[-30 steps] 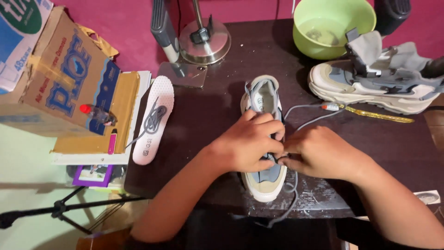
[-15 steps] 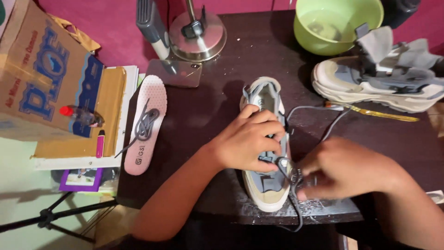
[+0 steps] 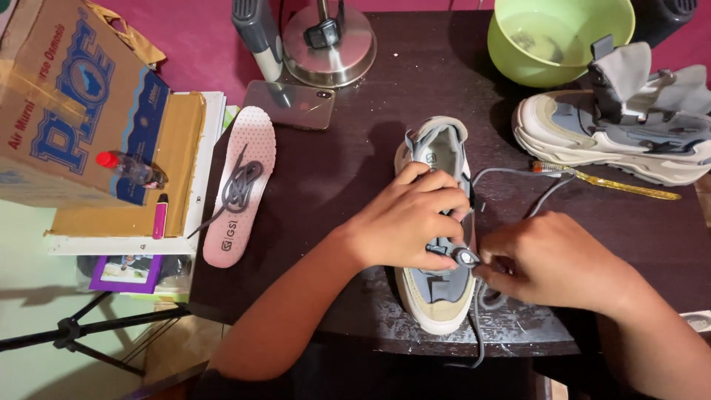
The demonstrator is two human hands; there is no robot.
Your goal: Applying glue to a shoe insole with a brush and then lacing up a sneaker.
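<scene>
From my feed, the grey-and-cream sneaker (image 3: 437, 222) lies at the centre of the dark desk (image 3: 341, 178), toe toward six o'clock, heel toward twelve. My left hand (image 3: 406, 219) is curled down over its tongue, fingers closed on the upper and pinning it. My right hand (image 3: 552, 261), at about four o'clock from the shoe, is pinched shut on the grey lace (image 3: 518, 181) right at an eyelet; I think the thumb and forefinger hold the lace tip, but the knuckles hide it.

I judge the shoe light, with a soft fabric upper and a thick, stiff rubbery sole, so it is best steadied over the midfoot. The lace looks thin, limp and flat-woven; it wants gripping near its end.

At ten o'clock lies a pink perforated insole (image 3: 241, 189) with a coiled lace on it. The second sneaker (image 3: 615, 137) sits at two o'clock, below a glossy green bowl (image 3: 559, 37).
</scene>
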